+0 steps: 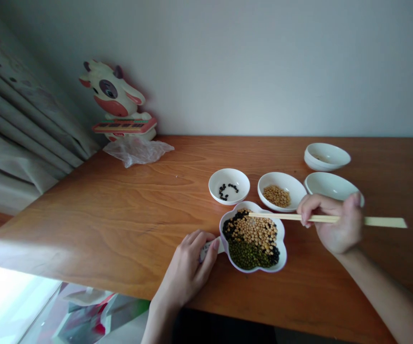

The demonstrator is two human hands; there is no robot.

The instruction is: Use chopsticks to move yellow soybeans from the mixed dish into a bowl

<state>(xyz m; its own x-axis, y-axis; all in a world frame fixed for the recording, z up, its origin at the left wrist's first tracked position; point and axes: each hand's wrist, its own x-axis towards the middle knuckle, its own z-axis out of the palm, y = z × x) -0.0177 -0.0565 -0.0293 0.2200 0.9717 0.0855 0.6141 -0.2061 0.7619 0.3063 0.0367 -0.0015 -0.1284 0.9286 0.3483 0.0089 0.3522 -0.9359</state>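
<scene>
My left hand [194,260] is closed around the short handle of a white, flower-shaped pan [282,255]. Inside it lie yellow soybeans [256,230], green mung beans [245,255] and black beans [229,228]. My right hand [335,222] grips a pair of pale wooden chopsticks [381,221], whose tips reach to the black and yellow beans at the pan's upper left. Whether a bean is between the tips is too small to tell. Just behind the pan stand a white bowl [215,191] with several black beans and another white bowl [295,184] with soybeans.
Partly behind my right hand is a third white bowl [330,184]. Farther back sits another white bowl [326,155] with a little something in it. A cow-shaped toy keyboard [120,102] and a crumpled clear plastic bag [138,150] occupy the wooden table's [127,210] back left, beside a curtain [23,129].
</scene>
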